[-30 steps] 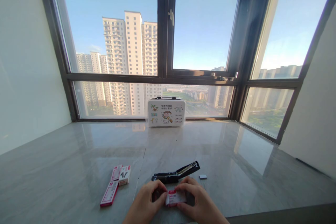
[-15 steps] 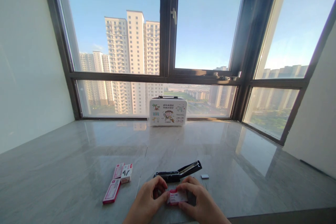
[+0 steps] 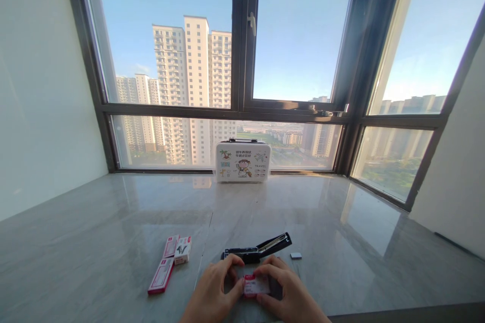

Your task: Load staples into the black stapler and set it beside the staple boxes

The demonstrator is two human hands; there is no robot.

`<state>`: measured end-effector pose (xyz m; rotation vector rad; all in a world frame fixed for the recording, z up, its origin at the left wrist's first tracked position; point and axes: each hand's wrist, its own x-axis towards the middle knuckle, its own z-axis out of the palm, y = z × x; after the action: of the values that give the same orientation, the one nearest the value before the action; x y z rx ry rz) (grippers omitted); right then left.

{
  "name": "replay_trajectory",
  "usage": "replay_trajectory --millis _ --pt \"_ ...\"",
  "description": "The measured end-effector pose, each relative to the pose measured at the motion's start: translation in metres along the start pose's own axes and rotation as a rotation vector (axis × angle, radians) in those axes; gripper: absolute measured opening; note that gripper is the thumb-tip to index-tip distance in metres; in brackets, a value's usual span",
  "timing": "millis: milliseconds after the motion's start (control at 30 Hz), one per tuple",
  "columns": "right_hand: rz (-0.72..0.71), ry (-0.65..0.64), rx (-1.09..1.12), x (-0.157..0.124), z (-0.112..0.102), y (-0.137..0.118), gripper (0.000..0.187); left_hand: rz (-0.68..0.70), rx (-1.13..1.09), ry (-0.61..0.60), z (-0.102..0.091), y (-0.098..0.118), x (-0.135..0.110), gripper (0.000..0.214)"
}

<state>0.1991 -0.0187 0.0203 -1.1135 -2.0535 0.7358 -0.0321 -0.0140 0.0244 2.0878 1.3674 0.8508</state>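
Firmly, the left hand (image 3: pixel 214 290) and right hand (image 3: pixel 288 293) are pinching opposite ends of a small box (image 3: pixel 254 285), a steadying grip, near the open stapler (image 3: pixel 257 250).

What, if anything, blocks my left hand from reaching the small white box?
Probably yes: bare countertop lies between the left hand and small white box, though that hand is pinching a red packet.

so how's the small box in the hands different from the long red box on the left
The small box is pinched between the left hand and right hand; the long red box lies flat on the counter, untouched.
The small box is short and stubby; the long red box is slim and stretched out.
The small box is close to the open stapler; the long red box lies farther left.
Both are red and white.
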Motion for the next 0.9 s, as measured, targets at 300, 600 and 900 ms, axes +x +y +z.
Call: replay_trajectory --millis 300,600,900 --pt "-0.031 0.001 -0.040 -0.001 0.000 -0.002 0.033 -0.046 0.003 -0.016 0.001 -0.001 0.002 0.016" --pt "-0.023 0.003 -0.006 -0.001 0.004 0.005 0.036 -0.053 0.018 0.008 0.006 -0.004 0.003 0.018" --pt "-0.003 0.011 -0.001 0.001 0.005 0.005 0.035 -0.023 -0.201 -0.041 0.002 -0.011 0.002 0.026"
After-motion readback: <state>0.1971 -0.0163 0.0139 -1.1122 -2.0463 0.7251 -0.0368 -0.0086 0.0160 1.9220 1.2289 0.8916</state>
